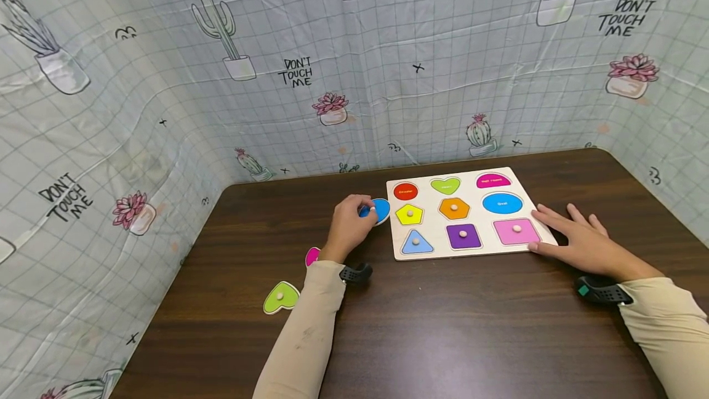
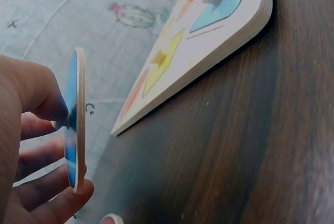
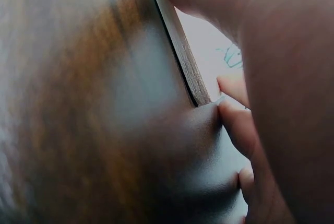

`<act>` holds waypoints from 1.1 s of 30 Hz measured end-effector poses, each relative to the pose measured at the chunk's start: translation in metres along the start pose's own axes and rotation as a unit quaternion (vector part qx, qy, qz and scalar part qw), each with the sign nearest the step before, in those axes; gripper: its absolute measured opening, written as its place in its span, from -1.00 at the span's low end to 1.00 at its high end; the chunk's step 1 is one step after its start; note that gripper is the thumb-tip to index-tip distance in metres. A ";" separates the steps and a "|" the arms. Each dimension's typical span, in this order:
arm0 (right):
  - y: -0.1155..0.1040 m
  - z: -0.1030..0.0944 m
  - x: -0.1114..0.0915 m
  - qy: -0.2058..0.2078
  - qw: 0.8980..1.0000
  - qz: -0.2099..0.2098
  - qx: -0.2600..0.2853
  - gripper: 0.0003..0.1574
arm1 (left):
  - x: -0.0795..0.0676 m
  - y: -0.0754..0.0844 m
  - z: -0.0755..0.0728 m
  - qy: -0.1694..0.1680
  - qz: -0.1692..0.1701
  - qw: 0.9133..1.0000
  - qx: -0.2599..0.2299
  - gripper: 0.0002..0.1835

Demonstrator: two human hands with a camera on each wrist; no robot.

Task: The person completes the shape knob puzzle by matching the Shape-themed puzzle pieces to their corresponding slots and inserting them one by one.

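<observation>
My left hand [image 1: 350,223] pinches the small knob of a blue oval puzzle piece [image 1: 381,210], just off the left edge of the wooden shape puzzle board [image 1: 434,253]. In the left wrist view the blue piece [image 2: 77,125] stands on edge between thumb and fingers, held above the table. My right hand [image 1: 587,245] rests with fingers spread at the board's right edge, thumb and a fingertip touching it. Knobbed yellow pentagon, orange hexagon, blue triangle, purple square and pink rectangle pieces sit in the board. The blue oval spot [image 1: 502,203] shows its printed label and no knob.
A green heart piece [image 1: 280,297] lies on the dark wooden table [image 1: 443,325] at left. Beside it a magenta piece [image 1: 312,255] is partly hidden by the left wrist. A patterned cloth [image 1: 388,42] hangs behind the table and along its sides.
</observation>
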State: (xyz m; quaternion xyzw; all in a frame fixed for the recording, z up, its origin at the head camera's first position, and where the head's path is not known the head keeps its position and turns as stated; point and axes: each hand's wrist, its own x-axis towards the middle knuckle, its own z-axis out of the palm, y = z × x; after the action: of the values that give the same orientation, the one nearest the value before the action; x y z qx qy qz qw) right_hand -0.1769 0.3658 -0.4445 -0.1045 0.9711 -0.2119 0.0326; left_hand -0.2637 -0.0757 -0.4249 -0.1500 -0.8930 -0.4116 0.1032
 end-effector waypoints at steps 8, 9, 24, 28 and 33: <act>0.000 -0.001 0.001 0.000 1.000 0.003 0.000 0.09 | 0.004 0.009 0.008 -0.021 0.000 1.000 0.017 -0.82; 0.000 -0.001 0.001 0.000 1.000 0.002 0.000 0.09 | 0.005 0.011 0.009 -0.024 0.002 1.000 0.019 -0.81; 0.001 0.001 0.001 -0.002 1.000 0.003 -0.003 0.09 | 0.013 0.039 0.027 -0.055 0.000 0.994 0.096 -0.77; 0.000 0.000 0.000 -0.003 1.000 0.005 -0.002 0.09 | 0.014 0.043 0.032 -0.060 0.004 0.994 0.096 -0.76; -0.001 -0.001 0.000 0.000 1.000 0.003 0.000 0.09 | 0.016 0.047 0.036 -0.067 0.006 0.993 0.093 -0.77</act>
State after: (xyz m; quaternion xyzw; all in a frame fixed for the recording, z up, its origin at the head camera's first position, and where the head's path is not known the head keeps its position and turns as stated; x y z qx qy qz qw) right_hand -0.1764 0.3652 -0.4432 -0.1019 0.9713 -0.2121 0.0337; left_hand -0.2648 -0.0160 -0.4101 -0.1723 -0.9313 -0.3153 0.0594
